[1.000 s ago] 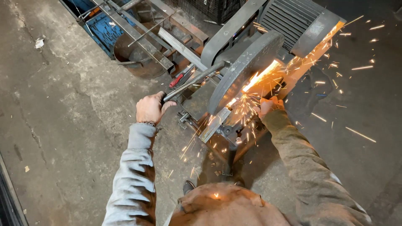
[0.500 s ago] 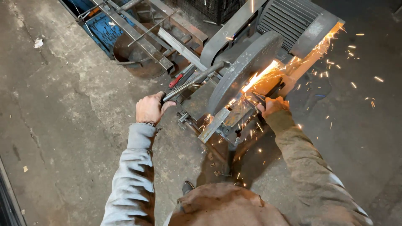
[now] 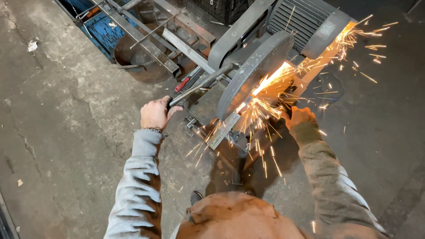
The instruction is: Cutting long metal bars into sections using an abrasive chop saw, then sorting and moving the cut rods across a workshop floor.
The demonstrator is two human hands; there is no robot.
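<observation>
Concrete floor [image 3: 57, 132]: grey, cracked, stained; carries everything below.

Chop saw [image 3: 261, 66]: large, grey, standing on the floor ahead of the person. Ribbed motor housing [image 3: 296, 17] at the far end; rounded blade guard [image 3: 254, 73] tilted down over the cut. Bright orange glow under the guard's right edge, sparks thrown toward the near side and up to the far right.

Round rusty pan [image 3: 133, 59]: on the floor, left of the saw, crossed by loose steel bars [image 3: 146, 42]. Blue crate [image 3: 104, 31] just behind it.

Saw lever [image 3: 201, 84]: long dark bar running from the guard down-left, ending inside the left hand.

Flat steel strip [image 3: 223, 130]: pale, lying on the saw's base, one end jutting toward the near left, the other end under the guard amid the sparks.

Left hand [image 3: 155, 113]: grey sleeve, bracelet at the wrist. Fingers [image 3: 166, 104] curled tight around the lever's near end, thumb side toward the saw; lever leaves the fist on the upper right.

Right hand [image 3: 299, 117]: olive sleeve, just right of the spark shower, beside the guard's lower right edge. Fingers bent over something dark at the saw's base; exact grip and the thing held washed out by glare, cannot tell.

Red-handled tool [image 3: 182, 84]: small, lying just beyond the lever, apart from both hands.
</observation>
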